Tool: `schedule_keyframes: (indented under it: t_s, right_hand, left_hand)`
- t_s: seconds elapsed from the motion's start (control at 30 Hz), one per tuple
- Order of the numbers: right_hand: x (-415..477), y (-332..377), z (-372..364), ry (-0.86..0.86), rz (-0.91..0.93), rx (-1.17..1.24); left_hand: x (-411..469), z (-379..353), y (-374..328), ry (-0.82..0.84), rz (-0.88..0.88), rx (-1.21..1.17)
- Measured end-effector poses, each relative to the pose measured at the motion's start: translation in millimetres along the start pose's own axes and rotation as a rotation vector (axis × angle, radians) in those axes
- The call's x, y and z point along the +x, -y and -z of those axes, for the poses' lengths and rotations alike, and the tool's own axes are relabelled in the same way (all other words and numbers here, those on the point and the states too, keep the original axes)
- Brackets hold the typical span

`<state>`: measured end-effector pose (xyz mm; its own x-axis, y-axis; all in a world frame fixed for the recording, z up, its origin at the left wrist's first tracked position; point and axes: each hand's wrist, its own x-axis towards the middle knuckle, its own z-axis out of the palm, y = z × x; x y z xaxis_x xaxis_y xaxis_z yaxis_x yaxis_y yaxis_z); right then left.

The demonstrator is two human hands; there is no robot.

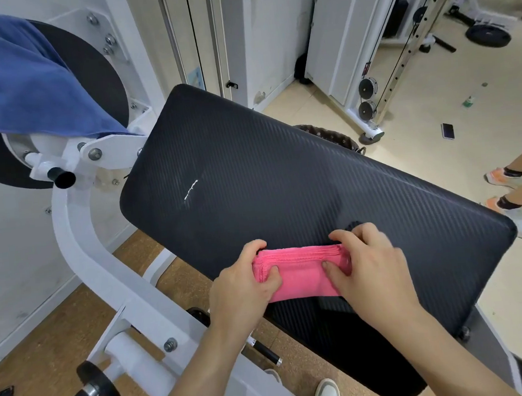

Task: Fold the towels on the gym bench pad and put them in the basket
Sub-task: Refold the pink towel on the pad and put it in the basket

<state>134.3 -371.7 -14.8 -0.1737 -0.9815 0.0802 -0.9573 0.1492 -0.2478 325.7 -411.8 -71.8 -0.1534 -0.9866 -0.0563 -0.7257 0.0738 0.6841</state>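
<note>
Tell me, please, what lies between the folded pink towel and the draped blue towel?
Head view: bare black ribbed bench pad with a white scuff, then white metal frame.

Your bench pad, with a folded towel on it.

You have the black bench pad (282, 170) in front of you, its surface ribbed in fine diagonal lines and marked by a short white scuff (191, 189) towards its far left. Lying on it is the pink towel (301, 276), folded into a thick, narrow bundle (the stacked edges show along its far side) and set close to the pad's near edge. Your left hand (245, 290) and right hand (373, 270) grip its two ends, thumbs pressed on top, fingers curled over the far side.
</note>
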Motion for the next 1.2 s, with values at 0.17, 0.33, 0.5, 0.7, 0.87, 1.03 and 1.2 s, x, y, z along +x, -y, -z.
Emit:
schedule_keyframes:
  t_s: [0.17,0.33,0.5,0.7,0.87,1.03,1.2]
  right_hand:
    - [18,-3,16,0.259,0.040,-0.075]
    - [39,5,35,0.460,0.097,-0.065]
    - [42,0,44,0.024,0.391,0.044]
    - [12,-19,4,0.041,0.406,-0.123]
    - [-10,-21,0,0.077,0.319,0.028]
    - [-6,-13,-3,-0.083,0.210,-0.010]
    - [0,-6,-1,0.059,0.026,0.060]
  left_hand:
    - [6,9,5,-0.031,-0.100,0.063]
    - [12,26,-2,0.140,-0.145,-0.042]
    - [7,36,-10,-0.222,-0.469,0.059]
    - [-19,-11,12,-0.231,-0.682,0.370]
    - [-28,-19,7,-0.113,-0.606,0.401]
    - [-27,-6,-9,-0.010,-0.456,0.261]
    - [-7,7,-25,0.141,-0.272,0.441]
